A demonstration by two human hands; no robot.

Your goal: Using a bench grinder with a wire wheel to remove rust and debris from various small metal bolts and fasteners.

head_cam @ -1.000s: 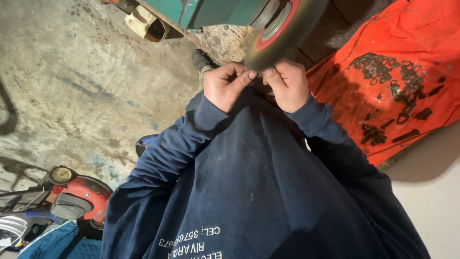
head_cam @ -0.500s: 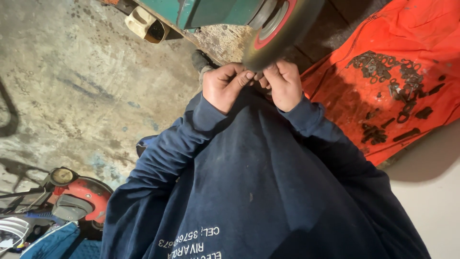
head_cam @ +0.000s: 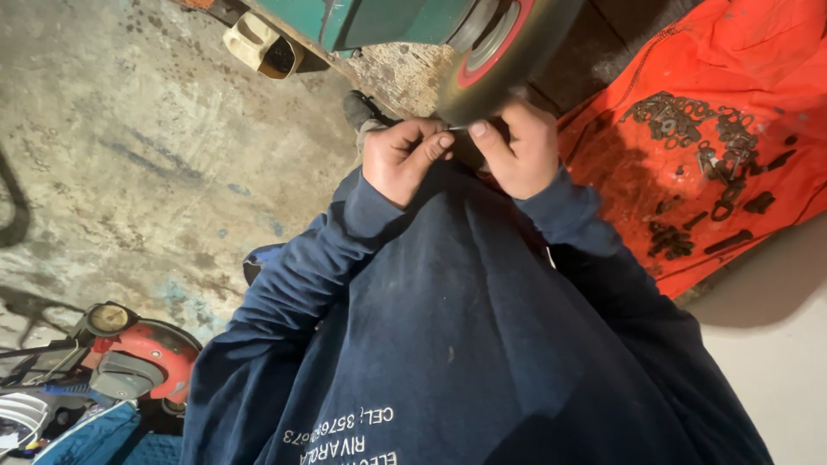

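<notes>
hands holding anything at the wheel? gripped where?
Both hands, left hand and right hand, pinch a small thin dark piece by its two ends, fingertips only, just below the red-hubbed grinding wheel. What the piece is cannot be told.

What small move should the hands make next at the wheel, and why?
Probably ease the small piece lightly onto the wheel. The left hand and right hand pinch it together just under the rim, thumbs nearly meeting, so it already sits at the wheel's edge. What the piece is cannot be made out.
</notes>
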